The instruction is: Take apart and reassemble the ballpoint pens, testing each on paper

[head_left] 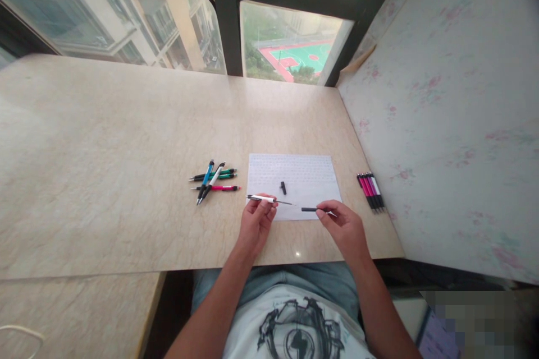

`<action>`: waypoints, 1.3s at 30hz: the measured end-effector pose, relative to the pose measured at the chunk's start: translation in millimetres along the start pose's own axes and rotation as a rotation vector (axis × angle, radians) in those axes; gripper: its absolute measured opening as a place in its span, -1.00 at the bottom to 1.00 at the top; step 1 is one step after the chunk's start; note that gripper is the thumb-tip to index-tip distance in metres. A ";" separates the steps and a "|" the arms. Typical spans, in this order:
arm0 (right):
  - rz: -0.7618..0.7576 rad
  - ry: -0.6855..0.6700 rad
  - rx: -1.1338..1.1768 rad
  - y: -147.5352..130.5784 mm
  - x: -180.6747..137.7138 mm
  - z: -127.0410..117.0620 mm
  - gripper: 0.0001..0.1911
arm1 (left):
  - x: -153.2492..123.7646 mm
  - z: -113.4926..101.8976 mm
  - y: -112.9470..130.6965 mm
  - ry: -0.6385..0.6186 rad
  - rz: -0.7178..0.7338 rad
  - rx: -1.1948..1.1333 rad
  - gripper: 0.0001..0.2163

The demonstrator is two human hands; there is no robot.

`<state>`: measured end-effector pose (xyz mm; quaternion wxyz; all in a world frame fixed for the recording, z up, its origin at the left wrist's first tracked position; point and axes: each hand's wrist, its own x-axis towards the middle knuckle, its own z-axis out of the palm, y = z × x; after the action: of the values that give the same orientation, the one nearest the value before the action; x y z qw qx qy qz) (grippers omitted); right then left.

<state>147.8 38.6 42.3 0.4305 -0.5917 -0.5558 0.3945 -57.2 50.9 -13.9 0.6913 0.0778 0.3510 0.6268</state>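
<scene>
My left hand (257,221) pinches the white barrel of a pen (263,198), whose thin refill sticks out bare to the right. In my right hand (342,225) is the pen's black grip section (309,210), held between the fingertips. A short gap separates the refill's tip from this grip section. Both hands are over the lower part of a sheet of paper (295,171) with faint lines of writing. A small black piece (283,188), its kind unclear, lies on the sheet just above the pen.
Left of the paper lies a loose, crossed pile of several pens (213,179) in blue, white, green and pink. A neat row of several pink, purple and white pens (370,192) rests by the papered wall (446,123). Windows line the back of the marble-patterned counter (126,179).
</scene>
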 end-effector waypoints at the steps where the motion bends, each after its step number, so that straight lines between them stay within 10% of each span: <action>1: -0.007 0.009 0.005 -1.2 -1.5 0.9 -0.82 | -0.4 1.1 0.4 0.003 0.002 0.004 -0.76; 29: -0.273 -0.022 -0.239 -10.0 4.0 42.4 -0.91 | -3.7 3.7 -2.5 -0.065 -0.002 0.117 -0.79; 39: -0.234 -0.071 -0.379 -9.8 7.4 35.9 -0.60 | -3.9 2.5 -5.4 -0.111 -0.011 0.161 -0.81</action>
<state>111.3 48.7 40.3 0.3347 -0.5791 -0.6997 0.2510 -51.2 47.0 -13.5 0.7047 0.1655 0.3618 0.5874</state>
